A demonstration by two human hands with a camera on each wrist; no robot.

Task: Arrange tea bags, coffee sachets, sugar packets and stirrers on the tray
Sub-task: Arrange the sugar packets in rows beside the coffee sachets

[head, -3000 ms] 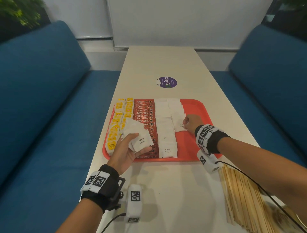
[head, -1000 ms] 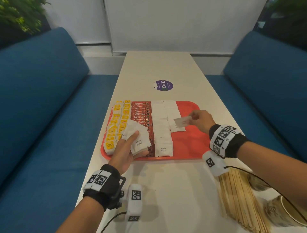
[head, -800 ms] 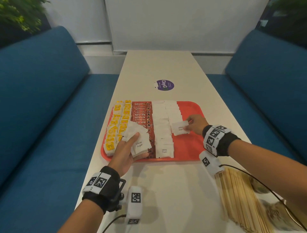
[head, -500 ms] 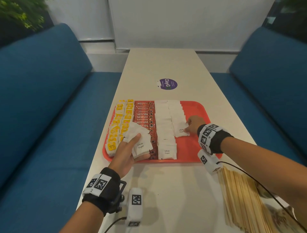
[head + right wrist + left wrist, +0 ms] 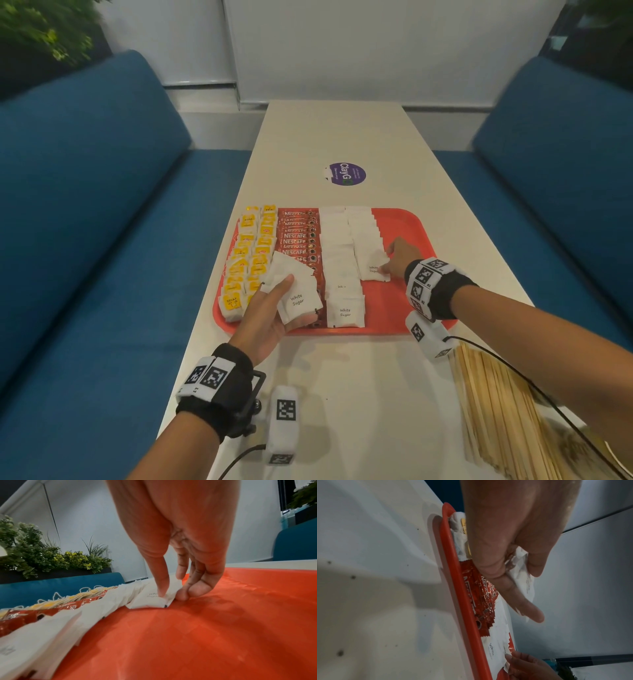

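We held a fanned stack of sugar packets (image 5: 294,291) in our left hand (image 5: 265,322), thumb on top and fingers curled beneath, just above the near left part of the red tray (image 5: 407,222). Our right hand (image 5: 399,258) pressed thumb and fingertips onto the nearest packet (image 5: 371,270) of the right sugar row, pinching its edge against the tray floor. On the tray lay, from left to right, two rows of yellow tea bags (image 5: 250,257), a row of red coffee sachets (image 5: 298,236), and two rows of white sugar packets (image 5: 337,260), the second row shorter and ending at our right fingers. The wooden stirrers (image 5: 496,411) lay in a heap on the table (image 5: 342,137) by our right forearm, off the tray. A purple sticker (image 5: 346,174) sat beyond the tray.
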